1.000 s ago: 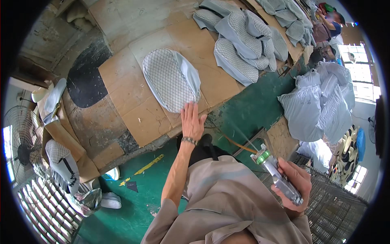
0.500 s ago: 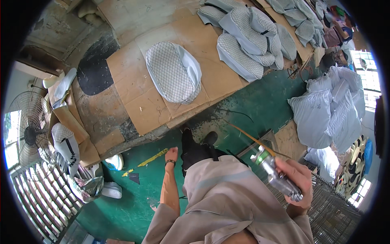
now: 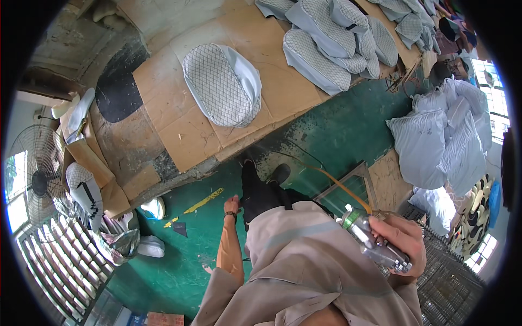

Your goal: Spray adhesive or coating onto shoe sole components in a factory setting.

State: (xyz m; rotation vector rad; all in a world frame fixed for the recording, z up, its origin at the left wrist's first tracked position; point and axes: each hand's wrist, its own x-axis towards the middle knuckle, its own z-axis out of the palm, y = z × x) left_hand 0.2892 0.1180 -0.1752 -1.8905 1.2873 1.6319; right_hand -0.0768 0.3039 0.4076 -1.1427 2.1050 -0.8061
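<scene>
A metal spray gun (image 3: 375, 242) with a green ring near its nozzle is gripped by my right hand (image 3: 401, 242) at the lower right. An orange hose (image 3: 342, 187) runs from beside that hand toward the floor under the table. My left hand (image 3: 232, 205) hangs low beside my dark trousers, its fingers loosely curled and nothing visible in them. Ahead on a cardboard sheet (image 3: 163, 108) lies a grey padded cover (image 3: 215, 87) with a diamond-quilted face and a smooth side panel. Neither hand touches it.
More quilted grey covers (image 3: 321, 32) are heaped on the table's far right. Bulging white sacks (image 3: 429, 141) stand on the right of the green floor (image 3: 179, 212). A fan (image 3: 41, 182) and slatted rack (image 3: 60, 266) are at left; a wire rack (image 3: 446, 277) is near my right arm.
The table and quilted cover have shifted up and left in view. My right hand and the spray gun sit slightly lower relative to the table; the hold on it is the same.
</scene>
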